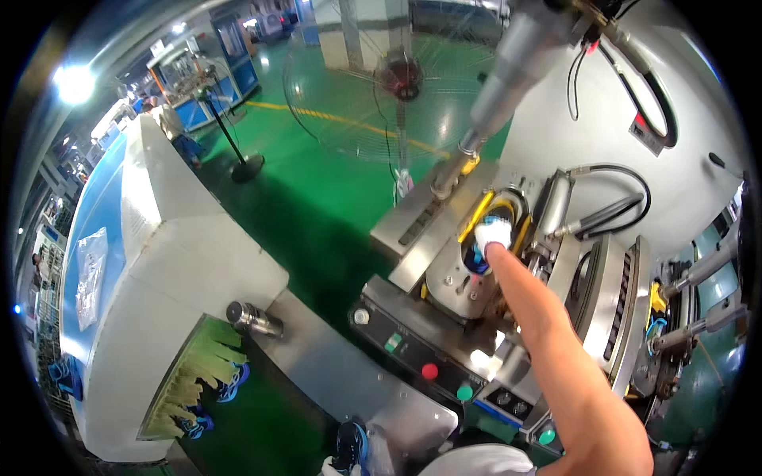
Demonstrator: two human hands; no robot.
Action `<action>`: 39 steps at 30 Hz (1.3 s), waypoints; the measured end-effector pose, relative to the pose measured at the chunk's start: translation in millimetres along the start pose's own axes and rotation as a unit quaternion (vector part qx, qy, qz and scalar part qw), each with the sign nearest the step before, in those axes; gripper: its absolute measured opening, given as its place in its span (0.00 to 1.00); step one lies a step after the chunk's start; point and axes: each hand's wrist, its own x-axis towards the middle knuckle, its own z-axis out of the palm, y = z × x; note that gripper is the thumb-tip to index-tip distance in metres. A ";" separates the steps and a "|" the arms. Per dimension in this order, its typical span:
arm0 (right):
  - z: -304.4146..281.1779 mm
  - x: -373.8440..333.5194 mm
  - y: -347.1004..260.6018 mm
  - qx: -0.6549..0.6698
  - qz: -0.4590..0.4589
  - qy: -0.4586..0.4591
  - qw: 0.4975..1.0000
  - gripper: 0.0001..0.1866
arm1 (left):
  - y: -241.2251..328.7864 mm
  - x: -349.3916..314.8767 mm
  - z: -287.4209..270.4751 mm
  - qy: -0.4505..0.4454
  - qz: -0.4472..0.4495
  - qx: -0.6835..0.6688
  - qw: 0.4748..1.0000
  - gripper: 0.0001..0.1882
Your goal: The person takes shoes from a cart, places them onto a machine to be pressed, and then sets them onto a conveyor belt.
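Shoe, blue and dark [479, 255]: one, set in the oval recess of a metal press [455, 291], right of centre. Yellow side pads [476, 216] flank it left and right, presumably to keep it centred and upright.

Right hand, white-gloved [495, 232]: one, laid over the shoe from above, arm extended from the near right. Contact is evident; the fingers merge in glare, so whether they clench or merely rest cannot be told. The straight reach suits the recess's place well out from the body.

Left hand, white-gloved [329, 467]: one, partly cut off at the near edge, touching a dark sneaker with blue edging [349, 446]. It appears to steady or grasp it; how far the fingers close cannot be told.

Control panel, black [409, 349]: one, along the press's near side, with red button [429, 371] and green button [464, 393], seemingly placed for easy reach.

Metal flask [255, 319]: one, lying at the far left end of a steel ledge [333, 369].

Pale machine housing [214, 266]: one, left, with yellow-green strip curtain [194, 369], probably shielding its opening; a blue-soled shoe [233, 383] shows just beside it.

Pedestal fan [399, 75]: one, far side, green floor.
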 end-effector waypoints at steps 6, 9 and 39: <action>6.4 7.6 -18.1 -0.010 0.055 0.004 0.998 0.15 | -65.1 -55.8 69.3 0.047 0.000 0.068 0.997 0.34; -2.9 6.3 -5.5 0.135 -0.054 -0.155 0.977 0.13 | -53.2 -55.4 68.9 0.109 0.004 0.063 0.992 0.34; -63.1 -524.4 134.2 -0.265 -0.177 -0.262 0.911 0.55 | -427.7 355.3 -267.1 0.311 0.021 -0.029 0.950 0.35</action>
